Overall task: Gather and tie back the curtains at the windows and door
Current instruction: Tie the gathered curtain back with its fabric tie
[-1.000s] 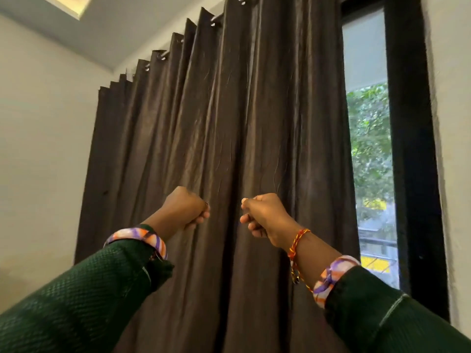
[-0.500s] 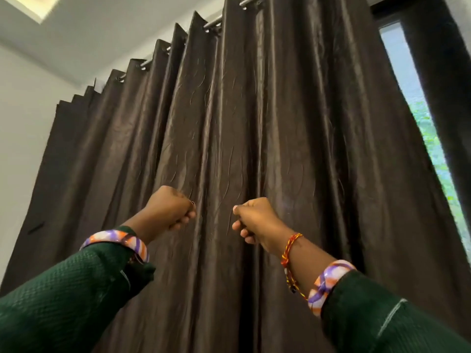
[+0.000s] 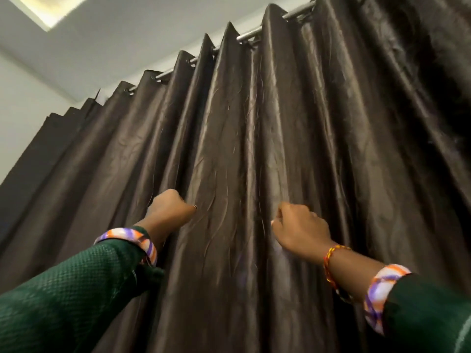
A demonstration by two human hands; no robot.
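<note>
A dark brown, shiny curtain [image 3: 318,128] hangs in deep folds from a metal rod [image 3: 249,35] and fills most of the view. Both my arms reach up to it in green sleeves with striped bangles. My left hand [image 3: 170,212] is curled into a fist around a fold left of centre. My right hand [image 3: 300,231] is also curled, and it pinches a fold right of centre. A panel of fabric about two folds wide lies between the hands. No tie-back shows.
A white wall [image 3: 23,103] stands to the left of the curtain. Above it is a white ceiling with a lit recessed panel [image 3: 51,8]. The window is hidden behind the fabric.
The view has tilted up and moved closer, and the window at the right has gone out of sight behind fabric. My hands have spread further apart while still gripping the folds.
</note>
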